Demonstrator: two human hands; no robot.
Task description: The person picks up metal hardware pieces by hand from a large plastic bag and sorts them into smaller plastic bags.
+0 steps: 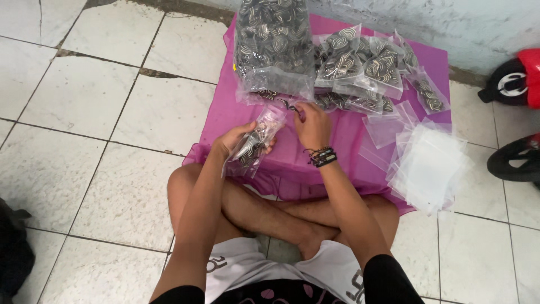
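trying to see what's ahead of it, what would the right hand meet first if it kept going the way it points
Probably the large clear bag of swirl-patterned pieces; the right hand points up-left at its bottom edge, though depth is unclear.

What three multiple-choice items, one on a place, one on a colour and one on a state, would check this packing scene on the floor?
1. Where does the stack of empty clear plastic bags lie?
A. On the right edge of the cloth
B. On the bare tiles at the left
C. On the person's lap

2. What colour is the thin plastic cloth spread on the floor?
A. Green
B. Magenta
C. White

3. What is in the left hand?
A. Nothing
B. A small clear bag partly filled with black-and-white striped pieces
C. A red toy

Answers:
1 A: the stack sits at the cloth's right side.
2 B: the sheet is magenta pink.
3 B: the left grip closes round the bag, while the right hand reaches to the large filled bag.
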